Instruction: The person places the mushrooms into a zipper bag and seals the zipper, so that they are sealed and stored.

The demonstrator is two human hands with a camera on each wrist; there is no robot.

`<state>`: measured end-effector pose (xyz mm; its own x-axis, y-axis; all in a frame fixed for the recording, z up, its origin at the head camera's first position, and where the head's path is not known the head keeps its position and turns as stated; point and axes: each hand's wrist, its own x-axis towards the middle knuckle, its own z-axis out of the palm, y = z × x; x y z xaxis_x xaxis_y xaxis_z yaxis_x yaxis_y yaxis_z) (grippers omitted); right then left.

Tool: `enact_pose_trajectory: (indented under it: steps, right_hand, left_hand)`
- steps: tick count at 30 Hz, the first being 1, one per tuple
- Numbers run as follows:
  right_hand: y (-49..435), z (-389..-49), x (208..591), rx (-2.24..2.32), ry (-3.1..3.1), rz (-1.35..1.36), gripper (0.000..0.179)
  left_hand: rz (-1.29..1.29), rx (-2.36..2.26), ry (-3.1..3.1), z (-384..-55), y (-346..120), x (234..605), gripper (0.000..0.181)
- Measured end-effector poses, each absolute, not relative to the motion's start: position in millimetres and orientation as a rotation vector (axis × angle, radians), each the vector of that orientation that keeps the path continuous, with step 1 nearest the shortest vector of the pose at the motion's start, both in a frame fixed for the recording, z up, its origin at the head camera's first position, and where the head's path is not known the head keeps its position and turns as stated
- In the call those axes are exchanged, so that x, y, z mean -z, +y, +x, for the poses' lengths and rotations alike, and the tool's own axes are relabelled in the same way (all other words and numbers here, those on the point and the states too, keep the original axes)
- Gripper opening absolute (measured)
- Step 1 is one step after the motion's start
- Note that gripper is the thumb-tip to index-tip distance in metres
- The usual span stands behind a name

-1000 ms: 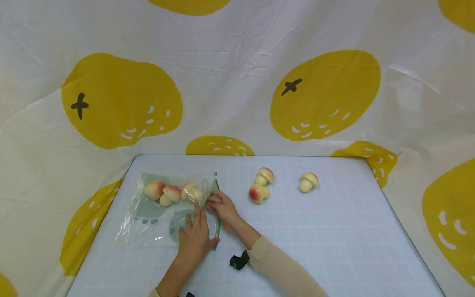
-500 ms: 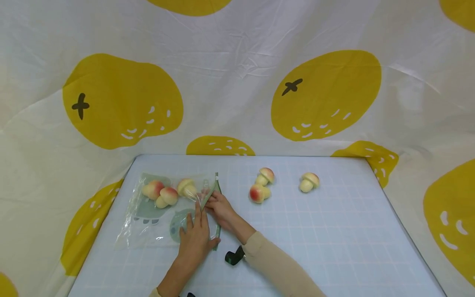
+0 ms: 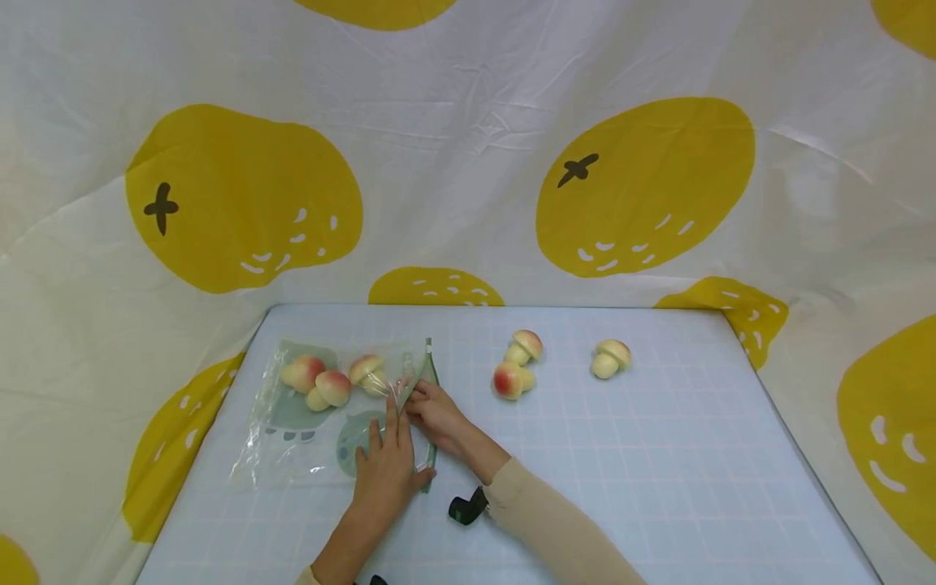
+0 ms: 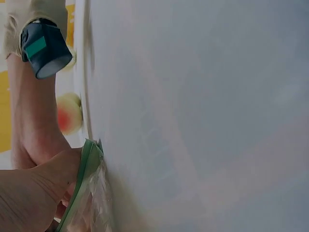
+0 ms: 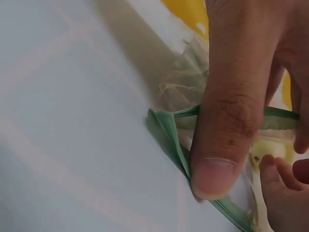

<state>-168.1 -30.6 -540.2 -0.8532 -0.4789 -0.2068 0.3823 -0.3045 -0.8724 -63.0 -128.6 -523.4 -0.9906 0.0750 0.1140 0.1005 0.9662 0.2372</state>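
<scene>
A clear zip bag (image 3: pixel 292 463) with a green rim lies on the table's left part, its mouth facing right. Inside are a red-capped toy mushroom (image 3: pixel 333 388), a second reddish mushroom (image 3: pixel 303 374) and a paler mushroom (image 3: pixel 369 375), stem toward the mouth. My left hand (image 3: pixel 383 471) spreads straight fingers over the bag's mouth, thumb at the near end of the green rim (image 5: pixel 169 135). My right hand (image 3: pixel 442 418) reaches into the mouth, its fingertips right by the pale stem (image 5: pixel 265 151) in the right wrist view. The rim partly hides these fingers.
Right of the bag, a mushroom (image 3: pixel 525 347) and a red-capped mushroom (image 3: pixel 512 380) lie close together. Another mushroom (image 3: pixel 610 359) sits farther right. A black wrist camera (image 3: pixel 468 508) hangs from the right sleeve. Patterned cloth (image 3: pixel 453 162) hangs behind the table (image 3: pixel 658 487).
The paler mushroom has shifted a little left, deeper into the bag, as my right fingers moved slightly inward. The two reddish mushrooms moved slightly left too. My left hand stays in place.
</scene>
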Motion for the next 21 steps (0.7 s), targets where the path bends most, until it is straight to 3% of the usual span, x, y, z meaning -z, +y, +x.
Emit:
enact_pose_trajectory:
  steps: [8, 21]
  right_hand:
    - [-9, -160, 528, 2.13, 1.56, -0.206, 0.042]
    - [33, -149, 516, 2.086, 1.717, -0.344, 0.046]
  left_hand:
    - [-0.118, 0.376, -3.041, -65, -127, 522, 0.114]
    - [-0.088, 0.413, -3.084, -65, -126, 522, 0.114]
